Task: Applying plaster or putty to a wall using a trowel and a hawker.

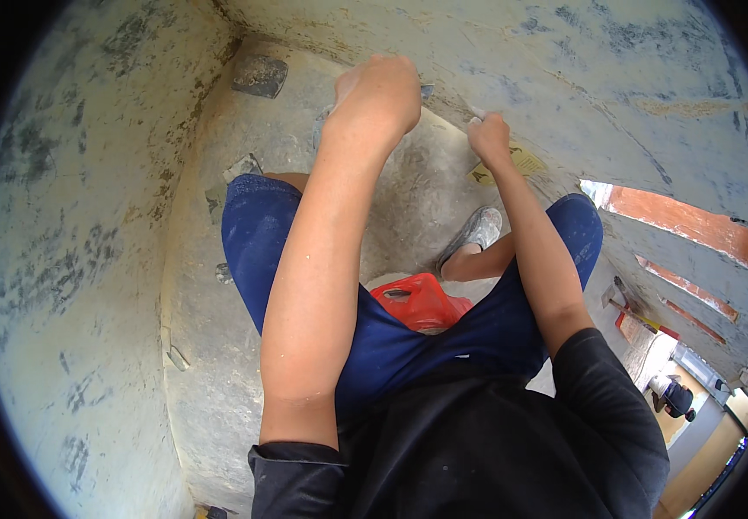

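smoothing the plastered wall [564, 69] low down, left hand [380, 91] clenched on a trowel [426, 90], right hand [488, 134] pinching something small, needing steady strokes next.

Wall [71, 216]: matt plaster skim, pale grey, blotchy dark patches, rough in places. Floor [210, 363]: bare concrete, dusty, coarse. Exposed brick [685, 221]: orange-red, unglazed, rough. Stool [421, 301]: red plastic, slight sheen. Shorts [257, 233]: blue cloth, matt, dust-speckled. Shirt [478, 450]: black cloth, matt. Shoe [478, 229]: grey, caked in dust. Left hand [383, 91] and right hand [488, 137]: skin flecked with dried white plaster. Paper scrap [521, 160]: yellowish, matt.
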A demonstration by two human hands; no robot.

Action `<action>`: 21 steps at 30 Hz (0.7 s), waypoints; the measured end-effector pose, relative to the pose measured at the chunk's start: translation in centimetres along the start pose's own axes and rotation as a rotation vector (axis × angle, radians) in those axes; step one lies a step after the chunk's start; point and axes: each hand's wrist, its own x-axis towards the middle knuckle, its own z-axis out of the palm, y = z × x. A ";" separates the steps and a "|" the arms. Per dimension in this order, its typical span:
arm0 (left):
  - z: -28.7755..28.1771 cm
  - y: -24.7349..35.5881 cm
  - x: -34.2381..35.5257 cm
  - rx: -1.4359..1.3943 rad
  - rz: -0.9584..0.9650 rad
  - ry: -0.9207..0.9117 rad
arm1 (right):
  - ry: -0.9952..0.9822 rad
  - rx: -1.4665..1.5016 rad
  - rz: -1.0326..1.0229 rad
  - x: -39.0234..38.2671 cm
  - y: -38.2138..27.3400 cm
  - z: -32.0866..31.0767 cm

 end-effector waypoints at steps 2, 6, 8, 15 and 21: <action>0.1 0.5 0.2 -0.010 0.036 -0.028 | -0.023 0.024 0.002 1.3 1.3 0.4; 0.4 -0.1 0.1 0.000 0.016 -0.028 | -0.028 0.090 0.061 0.3 -0.2 0.4; 0.1 0.1 0.2 0.009 0.006 -0.081 | -0.013 0.117 0.083 0.4 -0.6 0.4; 0.3 -0.1 0.1 0.017 0.027 -0.056 | 0.013 0.104 0.048 0.3 0.2 0.5; -0.6 0.3 -0.6 0.027 0.009 -0.101 | 0.017 0.140 0.069 0.3 -0.1 0.3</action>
